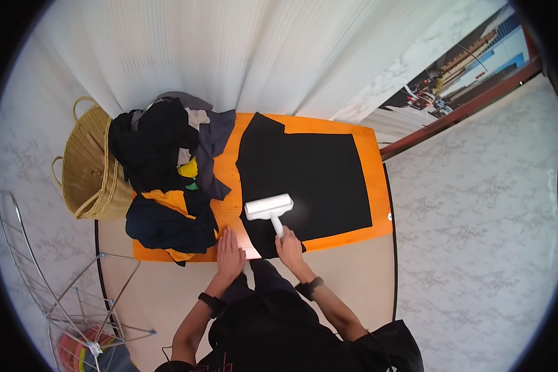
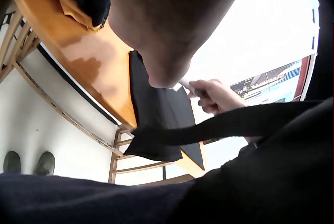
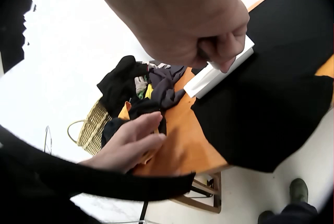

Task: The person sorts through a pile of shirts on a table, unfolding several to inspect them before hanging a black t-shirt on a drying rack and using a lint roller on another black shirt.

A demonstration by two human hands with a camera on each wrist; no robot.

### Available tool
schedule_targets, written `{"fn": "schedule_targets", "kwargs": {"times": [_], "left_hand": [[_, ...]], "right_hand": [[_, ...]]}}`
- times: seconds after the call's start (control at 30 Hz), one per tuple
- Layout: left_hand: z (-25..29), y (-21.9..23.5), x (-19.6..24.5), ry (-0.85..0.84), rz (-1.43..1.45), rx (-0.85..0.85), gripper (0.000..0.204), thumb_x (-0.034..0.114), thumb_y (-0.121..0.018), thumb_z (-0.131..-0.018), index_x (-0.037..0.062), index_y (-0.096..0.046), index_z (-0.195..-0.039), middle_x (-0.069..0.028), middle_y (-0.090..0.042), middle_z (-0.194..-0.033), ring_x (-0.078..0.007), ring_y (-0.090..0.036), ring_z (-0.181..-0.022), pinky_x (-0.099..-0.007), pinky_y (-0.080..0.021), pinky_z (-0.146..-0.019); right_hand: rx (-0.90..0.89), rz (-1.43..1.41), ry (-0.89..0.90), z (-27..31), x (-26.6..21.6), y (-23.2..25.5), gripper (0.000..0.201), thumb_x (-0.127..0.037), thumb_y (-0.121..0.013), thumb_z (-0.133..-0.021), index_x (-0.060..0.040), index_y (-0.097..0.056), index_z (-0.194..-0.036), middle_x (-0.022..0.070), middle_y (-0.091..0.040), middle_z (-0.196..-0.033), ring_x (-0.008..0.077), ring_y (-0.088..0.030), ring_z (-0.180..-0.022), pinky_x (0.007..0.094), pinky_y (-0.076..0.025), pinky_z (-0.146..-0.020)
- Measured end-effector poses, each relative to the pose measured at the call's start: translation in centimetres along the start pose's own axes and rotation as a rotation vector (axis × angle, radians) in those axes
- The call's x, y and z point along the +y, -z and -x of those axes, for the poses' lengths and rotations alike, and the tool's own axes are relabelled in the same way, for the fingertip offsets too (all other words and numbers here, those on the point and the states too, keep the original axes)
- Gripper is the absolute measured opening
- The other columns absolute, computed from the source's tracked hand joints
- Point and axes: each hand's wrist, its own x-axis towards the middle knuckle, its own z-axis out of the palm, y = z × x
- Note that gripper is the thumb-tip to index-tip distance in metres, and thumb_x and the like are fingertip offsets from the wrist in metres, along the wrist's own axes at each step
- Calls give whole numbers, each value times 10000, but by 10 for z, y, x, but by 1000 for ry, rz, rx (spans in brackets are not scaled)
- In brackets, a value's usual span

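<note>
At eight o'clock on the shirt (image 1: 316,170), the right hand (image 1: 289,247) grips a lint roller (image 1: 268,207); the straight-fingered left hand (image 1: 230,255) is over the worktop (image 1: 369,155).

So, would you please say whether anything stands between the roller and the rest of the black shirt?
Nothing visible does: the right hand holds the roller over the black shirt, and the clothes pile lies to its left.

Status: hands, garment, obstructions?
Right hand grips white lint roller over black fabric garment. Left hand at edge of orange table. Multicoloured clothes pile clear of garment.
</note>
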Motion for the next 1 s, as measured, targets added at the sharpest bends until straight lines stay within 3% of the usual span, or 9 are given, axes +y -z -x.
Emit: {"fn": "schedule_targets", "kwargs": {"times": [0.27,0.5,0.57,0.73,0.87,1.0], "left_hand": [[-30,6,-7,-12,-70,-42,649,123,-471,-888,-86,-249,-1461,-250,-246,-1545,-381,-249,-1433,-459,-191,-1184],[-51,-13,8,-91,-61,-130,639,161,-510,-899,-83,-293,-1449,-248,-278,-1532,-373,-274,-1425,-453,-203,-1181],[-51,-19,13,-134,-75,-183,640,182,-527,-897,-75,-312,-1442,-247,-289,-1527,-368,-278,-1424,-452,-208,-1180],[-37,-39,25,-369,-77,-307,635,274,-576,-886,-11,-397,-1425,-246,-319,-1511,-369,-284,-1420,-448,-219,-1173],[-22,-47,22,-380,-71,-306,583,308,-604,-871,71,-489,-1391,-246,-312,-1515,-375,-296,-1412,-467,-217,-1164],[-22,-44,23,-358,-49,-299,577,313,-608,-868,83,-497,-1385,-242,-308,-1517,-370,-295,-1412,-466,-212,-1166]], "right_hand": [[-134,-7,-151,113,13,12,393,-170,-577,-914,20,-461,-1237,271,-593,-920,477,-609,-825,535,-507,-702],[-130,-58,-176,147,18,34,408,-198,-558,-928,38,-478,-1251,280,-600,-952,462,-623,-815,515,-521,-716],[86,-97,-126,139,21,32,412,-186,-572,-917,47,-489,-1247,282,-606,-957,465,-620,-828,508,-516,-724],[95,-104,-200,64,17,28,378,-141,-584,-907,47,-506,-1226,284,-612,-964,471,-606,-869,511,-499,-756],[46,-62,-165,9,17,12,377,-149,-582,-915,50,-504,-1225,285,-609,-952,478,-607,-862,510,-507,-744],[50,-45,-131,-55,10,4,373,-155,-574,-920,49,-496,-1222,287,-604,-943,481,-611,-838,524,-512,-721]]}}
